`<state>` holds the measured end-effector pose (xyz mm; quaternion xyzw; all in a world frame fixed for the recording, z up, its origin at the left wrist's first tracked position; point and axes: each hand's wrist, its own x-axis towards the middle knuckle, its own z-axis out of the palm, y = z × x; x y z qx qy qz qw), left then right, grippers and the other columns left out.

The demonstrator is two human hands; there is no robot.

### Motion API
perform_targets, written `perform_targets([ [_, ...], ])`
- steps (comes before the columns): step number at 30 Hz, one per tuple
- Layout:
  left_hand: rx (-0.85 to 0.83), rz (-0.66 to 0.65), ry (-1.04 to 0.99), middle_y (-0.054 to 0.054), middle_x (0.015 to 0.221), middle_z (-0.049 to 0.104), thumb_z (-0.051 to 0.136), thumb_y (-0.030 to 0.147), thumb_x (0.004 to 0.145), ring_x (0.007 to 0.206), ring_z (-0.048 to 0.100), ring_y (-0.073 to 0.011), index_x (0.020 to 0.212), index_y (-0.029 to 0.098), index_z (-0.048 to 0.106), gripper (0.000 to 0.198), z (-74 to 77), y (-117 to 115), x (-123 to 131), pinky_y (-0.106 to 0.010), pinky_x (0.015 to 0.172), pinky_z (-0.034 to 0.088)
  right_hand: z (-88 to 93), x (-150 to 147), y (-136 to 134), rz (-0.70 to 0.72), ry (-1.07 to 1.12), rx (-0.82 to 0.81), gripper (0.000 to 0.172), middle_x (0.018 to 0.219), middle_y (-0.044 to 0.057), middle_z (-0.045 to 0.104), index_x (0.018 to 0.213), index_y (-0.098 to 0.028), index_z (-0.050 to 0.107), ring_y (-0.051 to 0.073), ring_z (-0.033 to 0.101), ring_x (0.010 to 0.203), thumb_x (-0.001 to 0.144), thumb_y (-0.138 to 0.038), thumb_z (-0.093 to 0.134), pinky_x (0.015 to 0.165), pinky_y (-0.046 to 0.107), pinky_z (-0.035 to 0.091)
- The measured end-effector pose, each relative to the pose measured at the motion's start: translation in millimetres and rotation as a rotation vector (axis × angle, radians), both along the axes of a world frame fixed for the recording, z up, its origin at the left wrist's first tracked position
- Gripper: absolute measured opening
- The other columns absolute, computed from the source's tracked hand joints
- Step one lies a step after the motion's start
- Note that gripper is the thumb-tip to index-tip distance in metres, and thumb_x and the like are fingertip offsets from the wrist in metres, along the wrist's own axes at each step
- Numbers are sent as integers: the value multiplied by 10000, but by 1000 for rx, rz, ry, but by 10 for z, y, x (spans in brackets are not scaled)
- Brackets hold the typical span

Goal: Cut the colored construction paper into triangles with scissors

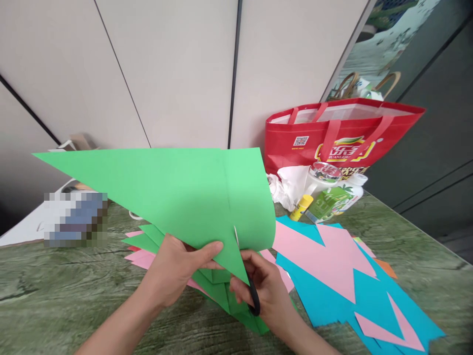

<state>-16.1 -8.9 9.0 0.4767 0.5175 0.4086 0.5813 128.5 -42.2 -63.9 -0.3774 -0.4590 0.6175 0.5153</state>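
Observation:
A large sheet of green paper (170,192) is held up over the table, its long pointed end to the left and its right side curling over. My left hand (177,268) pinches its lower edge, thumb on top. My right hand (264,286) grips a pair of scissors (254,296) by the dark handle. One blade shows on the face of the green paper, which lies between the blades; a faint line runs upward from there. Beneath both hands lie cut green pieces (221,296) and pink pieces (142,257), partly hidden.
Blue paper (318,296) and pink cut-outs (314,251) lie at the right. Behind them stand a yellow glue stick (301,207), a green-and-white carton (327,202), a lidded container (325,172), crumpled tissue (284,190) and a red bag (291,143). A blurred object (76,219) sits at the left.

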Motion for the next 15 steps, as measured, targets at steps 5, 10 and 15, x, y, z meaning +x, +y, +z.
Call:
perform_targets([
  [5,-20,-6,-14,-11,874,709,695,270,631,770,640,-237,866,217,669,243,5,-18,2,-341,612,562,7,-11,2,-5,20,-40,322,538,-74,484,774,-176,554,37,424,366,557,-269,773,356,140,339],
  [10,36,-24,-45,-7,902,700,719,250,612,798,631,-227,951,233,637,349,38,10,-74,-302,619,545,28,-14,19,-43,-43,-28,297,517,-69,481,778,-161,572,37,403,375,579,-287,752,381,155,328],
  [15,52,-6,-130,-52,1084,642,652,283,693,892,614,-247,1141,239,536,465,108,55,-154,-308,617,543,34,-10,19,-41,-93,-38,301,479,-74,457,781,-156,573,53,391,389,587,-318,736,398,181,313],
])
